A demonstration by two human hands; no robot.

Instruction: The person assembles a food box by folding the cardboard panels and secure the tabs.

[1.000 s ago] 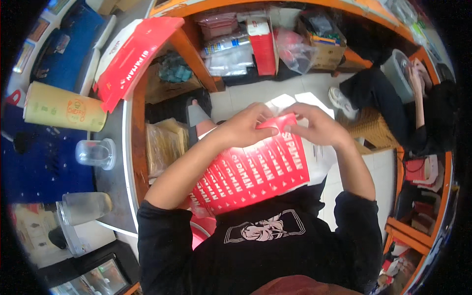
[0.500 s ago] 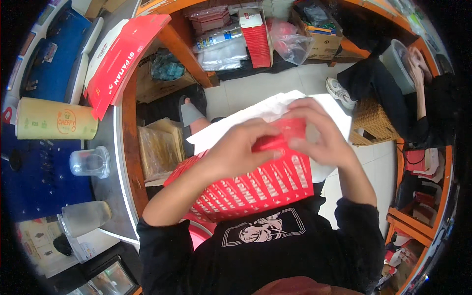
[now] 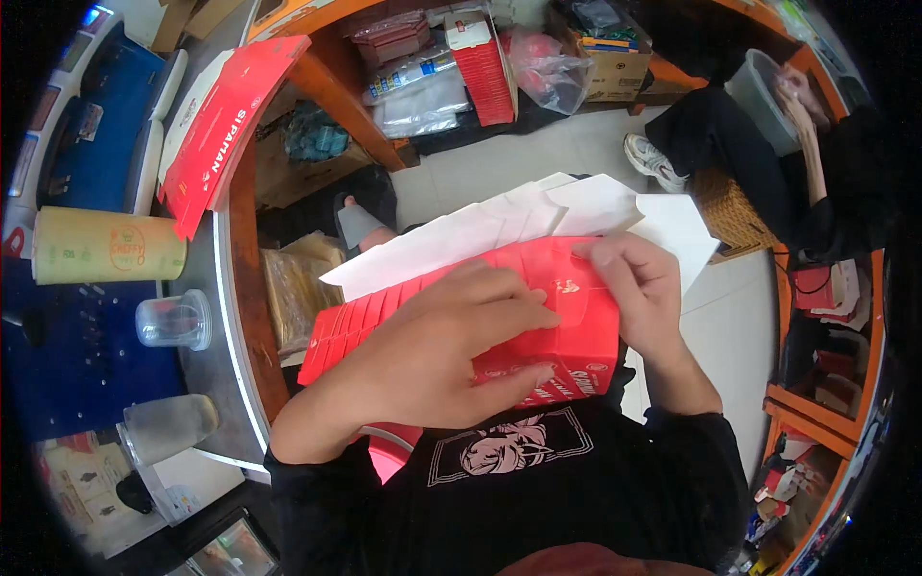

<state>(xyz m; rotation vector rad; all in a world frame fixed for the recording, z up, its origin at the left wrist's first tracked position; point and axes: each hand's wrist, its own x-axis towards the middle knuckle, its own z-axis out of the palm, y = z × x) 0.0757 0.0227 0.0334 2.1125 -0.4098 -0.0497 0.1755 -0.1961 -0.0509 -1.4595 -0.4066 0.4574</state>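
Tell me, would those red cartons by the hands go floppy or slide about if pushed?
The red cartons would probably bend a little, since their white flaps look thin, like card. They might slide apart too, because many separate edges show along the row.

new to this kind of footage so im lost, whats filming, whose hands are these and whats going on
No machine here: these are a person's two bare hands, seen from above by a wide fisheye camera worn on the head, so straight edges bend. The left hand lies across a stack of red-and-white folded cardboard cartons; the right hand grips its right end. At the left, a grey table bears a tall pale-yellow cup and a clear plastic cup.
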